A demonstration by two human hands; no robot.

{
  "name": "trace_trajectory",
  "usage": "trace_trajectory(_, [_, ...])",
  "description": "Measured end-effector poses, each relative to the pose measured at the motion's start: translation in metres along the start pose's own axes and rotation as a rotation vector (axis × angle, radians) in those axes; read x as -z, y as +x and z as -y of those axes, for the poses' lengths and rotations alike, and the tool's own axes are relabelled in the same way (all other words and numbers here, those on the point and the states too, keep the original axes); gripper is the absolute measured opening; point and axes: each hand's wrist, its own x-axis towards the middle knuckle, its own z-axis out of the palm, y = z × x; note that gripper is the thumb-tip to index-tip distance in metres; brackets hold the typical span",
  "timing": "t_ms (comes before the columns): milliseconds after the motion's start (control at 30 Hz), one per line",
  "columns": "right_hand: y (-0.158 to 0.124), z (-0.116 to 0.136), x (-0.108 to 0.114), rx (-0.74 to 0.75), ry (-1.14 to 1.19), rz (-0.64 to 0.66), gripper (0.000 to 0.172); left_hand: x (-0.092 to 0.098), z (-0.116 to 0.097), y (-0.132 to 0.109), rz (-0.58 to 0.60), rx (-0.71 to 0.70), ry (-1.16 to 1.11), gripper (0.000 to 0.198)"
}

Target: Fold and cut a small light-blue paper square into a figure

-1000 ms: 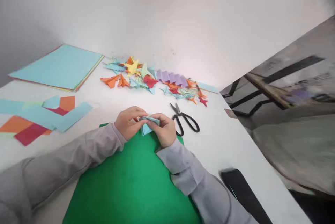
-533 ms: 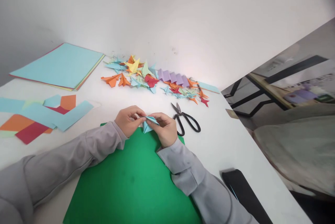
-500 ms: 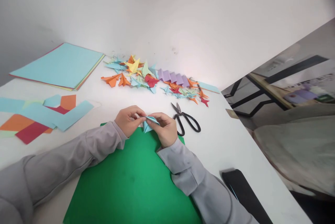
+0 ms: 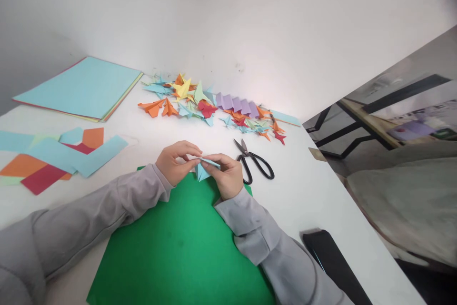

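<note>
From my end of the feed, I watched both hands meet over the far edge of the green mat (image 4: 178, 248), with a small folded light-blue paper (image 4: 203, 172) between them. The left hand (image 4: 178, 163) pinched the paper's upper left end between thumb and forefinger. The right hand (image 4: 228, 175) gripped its right side, the thumb laid across the near face and the fingers curled behind. A creased point of the paper hung down toward the mat; the fingers hid so much that I could not tell whether it touched. Grey sleeves (image 4: 103, 214) covered both forearms.

Just to the right of the right hand, I saw black-handled scissors (image 4: 245, 154) lying on the white table (image 4: 285, 210), blades parted and pointing far. A long black object (image 4: 332, 262) lay at the near right, beside the right sleeve.

On the left, loose cut pieces of paper (image 4: 57, 155) overlapped in blue, orange, red and pale green. Beyond them, at the far left, sat a stack of larger sheets (image 4: 80, 88), blue on top. Small folded paper figures (image 4: 183, 90) crowded the far side near the wall (image 4: 228, 19), with purple pleated paper (image 4: 235, 105) among them at the right.
</note>
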Motion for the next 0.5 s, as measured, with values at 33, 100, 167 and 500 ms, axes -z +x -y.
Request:
trace_trajectory(33, [-0.0002,0.0,0.0002,-0.005,-0.003,0.001,0.011,0.0,-0.0001,-0.0003,-0.001,-0.021,0.007,0.009])
trace_trajectory(100, [-0.0005,-0.0003,0.0004,-0.017,0.0,0.006,0.011,-0.0001,0.0001,-0.0008,0.002,-0.055,0.041,0.011])
trace_trajectory(167, [-0.0006,-0.0006,0.0004,-0.025,0.016,0.01,0.011,-0.0002,0.001,-0.001,0.002,-0.089,0.089,0.011])
trace_trajectory(500, [-0.0011,0.0021,0.0002,-0.029,0.002,0.026,0.009,0.0,0.0018,-0.0016,-0.01,-0.294,0.222,0.008])
